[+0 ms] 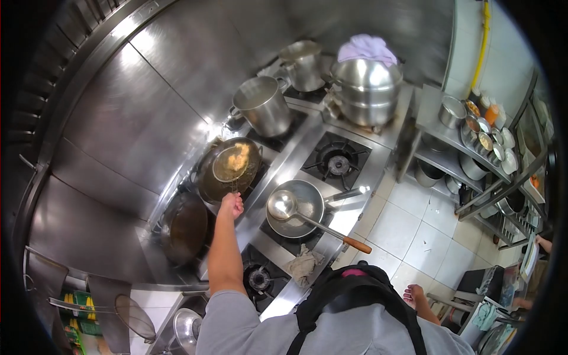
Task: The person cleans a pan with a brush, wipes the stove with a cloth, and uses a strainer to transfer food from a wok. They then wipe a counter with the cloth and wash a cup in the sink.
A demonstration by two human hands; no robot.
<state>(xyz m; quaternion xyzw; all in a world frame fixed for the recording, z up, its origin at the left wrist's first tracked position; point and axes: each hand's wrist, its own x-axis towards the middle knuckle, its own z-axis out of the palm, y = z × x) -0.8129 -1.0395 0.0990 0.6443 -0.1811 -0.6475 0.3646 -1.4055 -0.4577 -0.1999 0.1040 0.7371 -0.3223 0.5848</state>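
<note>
A round wire strainer (221, 167) is clenched in the left hand's (232, 205) grip, golden battered food (238, 158) being held at a dark metal wok (208, 184). Frying or draining seems underway; a level hold is called for. The state of the right hand's (413, 293) grip cannot be told.

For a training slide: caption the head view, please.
Left hand holding a strainer of golden food at a dark wok on the stove.
</note>
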